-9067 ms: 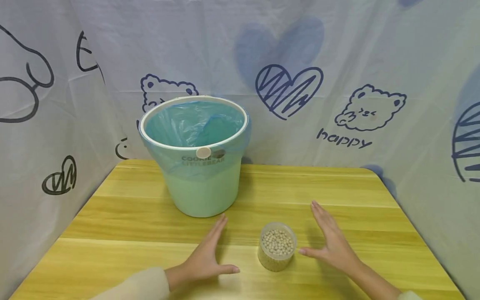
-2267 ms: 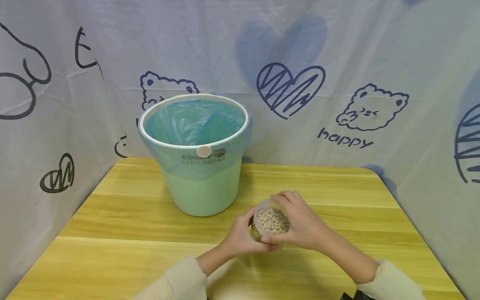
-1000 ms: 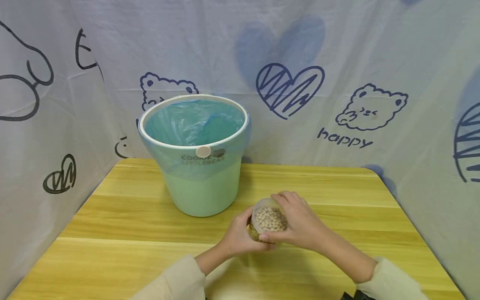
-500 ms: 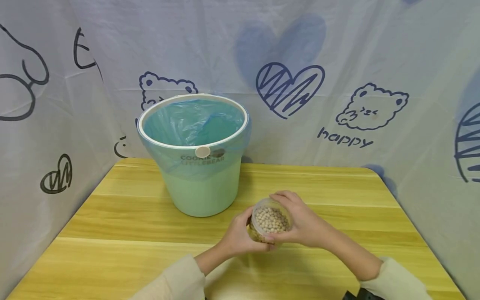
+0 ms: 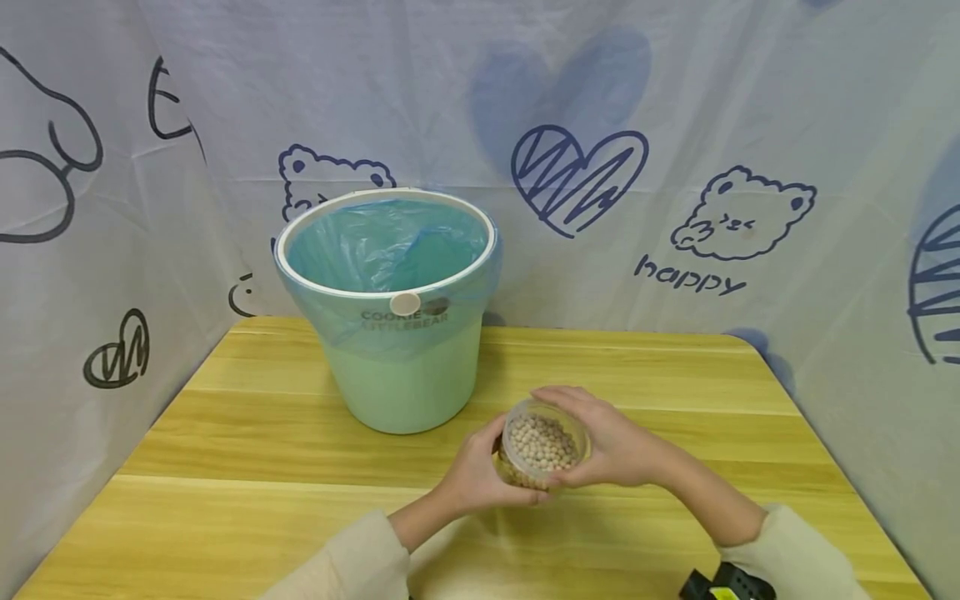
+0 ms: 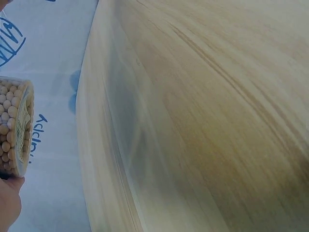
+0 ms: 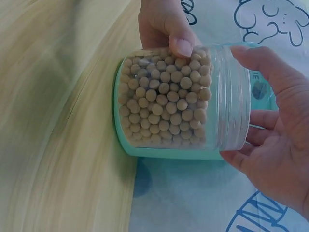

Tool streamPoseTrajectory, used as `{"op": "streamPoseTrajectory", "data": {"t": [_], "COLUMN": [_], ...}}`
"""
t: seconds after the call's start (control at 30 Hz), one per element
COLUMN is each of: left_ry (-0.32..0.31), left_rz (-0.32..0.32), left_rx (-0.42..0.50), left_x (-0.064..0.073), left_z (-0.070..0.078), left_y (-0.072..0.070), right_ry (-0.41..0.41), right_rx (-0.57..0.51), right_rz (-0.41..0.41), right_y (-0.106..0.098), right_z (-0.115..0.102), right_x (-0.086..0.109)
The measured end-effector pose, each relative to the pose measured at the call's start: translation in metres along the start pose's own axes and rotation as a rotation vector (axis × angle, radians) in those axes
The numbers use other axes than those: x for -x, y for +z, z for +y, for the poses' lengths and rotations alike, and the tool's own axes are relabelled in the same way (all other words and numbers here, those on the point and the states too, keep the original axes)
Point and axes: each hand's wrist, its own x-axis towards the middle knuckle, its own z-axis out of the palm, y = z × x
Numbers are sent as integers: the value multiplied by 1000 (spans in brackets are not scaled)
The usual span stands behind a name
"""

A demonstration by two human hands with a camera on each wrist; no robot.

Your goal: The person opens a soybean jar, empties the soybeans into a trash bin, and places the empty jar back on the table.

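Note:
Both hands hold a clear plastic jar [image 5: 542,443] of pale round beads or beans, tilted a little, above the table. My left hand [image 5: 480,477] grips the body of the jar from the left, its thumb on the near side. Around the clear ridged top [image 7: 232,96] curl the thumb and fingers of my right hand [image 5: 621,442]. In the right wrist view the pale balls fill the body up to just below that ridged band. The left wrist view catches only the jar's end [image 6: 12,128] at its left edge.
A mint-green bin [image 5: 408,383] with a white rim and a blue plastic liner [image 5: 375,242] stands behind and left of the hands. Wood-grain table [image 5: 247,517] lies beneath. Printed cloth [image 5: 570,83] hangs close behind and at both sides. A black device [image 5: 727,583] sits by the right sleeve.
Nine seconds ago the jar stood on the table between two open hands; now both hold it, raised. Over the last second the right hand has shifted round the jar's top; the left stays put.

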Motion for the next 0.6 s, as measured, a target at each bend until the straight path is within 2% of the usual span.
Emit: {"op": "streamPoseTrajectory", "data": {"t": [0.1,0.17,0.4,0.6], "left_ry": [-9,-9,35,20], "left_rz": [5,10,3,-2], "left_rx": [-2,-5,-40,-40], "left_x": [0,0,0,0], "left_z": [0,-1,-2,0], "left_y": [0,0,1,1], "right_ry": [-5,25,134,169], "right_rx": [-5,29,300,299], "right_rz": [-4,15,122,156], "right_y": [1,4,19,23], "right_z": [0,-2,-15,-18], "right_x": [0,0,-2,-3]}}
